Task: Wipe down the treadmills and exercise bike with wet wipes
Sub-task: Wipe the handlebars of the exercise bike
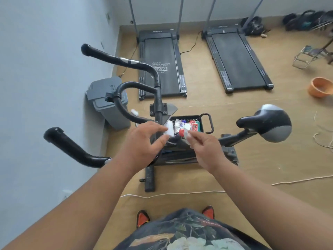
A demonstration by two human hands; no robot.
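So far the person seems to be at the very start of the wiping, or between two passes. The right hand [203,147] pinches a small white wet wipe [188,135] between thumb and fingertips. The left hand [142,143] hovers just beside it with loosely curled fingers that reach toward the wipe; whether they touch it cannot be told. Both hands hang above the frame of the exercise bike [162,123], not on it.

Nothing in view shows a wiped patch or a wet streak on any machine, so how much is done cannot be told. At the least, the bike in front looks to be the piece in hand, and the two treadmills, the left one [162,65] and the right one [236,62], lie well apart by the far wall.

The bike stands crosswise to the person. Its long axis runs left to right, with the handlebars [115,60] on the left and the saddle [270,123] on the right. Beyond its frame a black basket [207,123] of small packets sits on the floor. The treadmills lie side by side, with their long axes running away from the person and their upright posts at the far end.

A grey bin [106,98] stands against the left wall.
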